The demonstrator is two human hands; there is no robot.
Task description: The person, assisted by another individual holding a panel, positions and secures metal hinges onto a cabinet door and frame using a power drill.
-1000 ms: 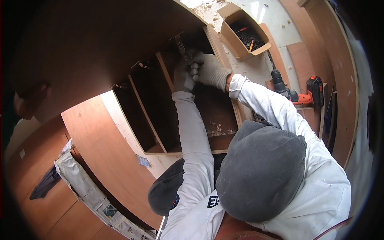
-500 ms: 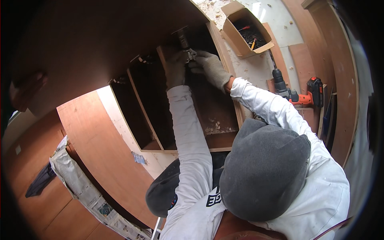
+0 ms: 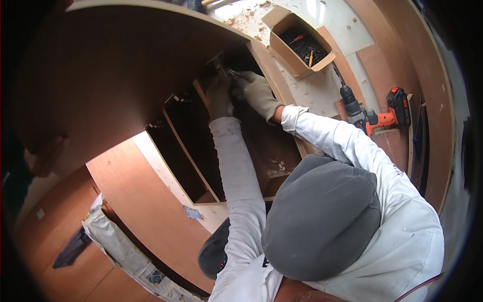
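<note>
My left hand (image 3: 219, 95), in a pale knit glove, is raised inside the dark cabinet (image 3: 266, 151) at a metal hinge (image 3: 219, 65) on the dark door panel (image 3: 126, 75); its fingertips are partly hidden in shadow. My right hand (image 3: 255, 95), gloved too, has its fingers curled at the same hinge, close beside the left. More hinges (image 3: 177, 96) sit along the panel edge to the left, over narrow compartments split by wooden dividers.
Another person's hand (image 3: 45, 153) grips the panel at the far left. An open cardboard box of fasteners (image 3: 297, 55) and an orange-black cordless drill (image 3: 377, 119) lie to the right. Plywood boards (image 3: 141, 186) and a paper-wrapped length (image 3: 126, 246) lie at lower left.
The view has shifted slightly, and the panel's near edge now appears lower. Both my hands stay at the hinge, with small changes in finger position; the hinge is more covered than half a second ago.
</note>
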